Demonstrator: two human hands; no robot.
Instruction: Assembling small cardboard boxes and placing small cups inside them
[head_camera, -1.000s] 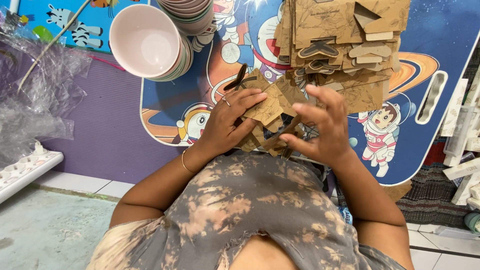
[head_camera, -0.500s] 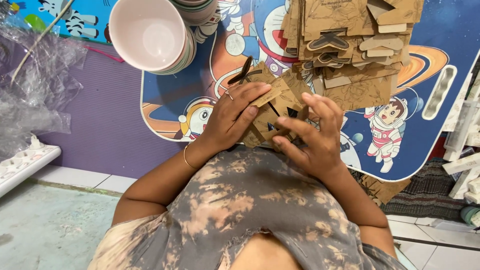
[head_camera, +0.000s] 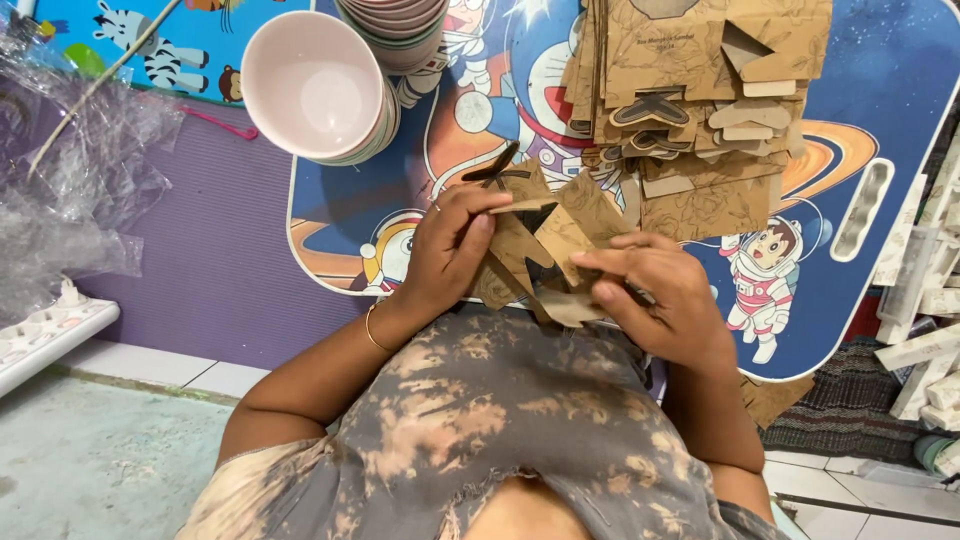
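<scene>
Tabletop (head_camera: 350, 215): low folding surface printed with cartoon figures, filling the upper centre and right of the frame; it carries the other items.
Flat carton stack (head_camera: 700, 90): brown die-cut blanks piled at upper centre-right, just beyond the hands.
Bowls (head_camera: 315, 85): nested pale pink stack at upper left of the tabletop, well apart from the work.
Carton blank (head_camera: 545, 250): brown printed card, held above the near edge of the tabletop at frame centre, partly folded, flaps standing at angles.
Handling: judged light and thin, stiff along panels, yielding at scored creases; tears or dents under hard pinching. Best held at panel edges beside a crease, not at loose flap tips.
Left hand (head_camera: 450, 250): grip closed on the blank's left flap, thumb over the top edge, wrist bent inward.
Right hand (head_camera: 655, 290): grip grasping the blank's lower right panel, fingers curled, thumb pressing the card.
</scene>
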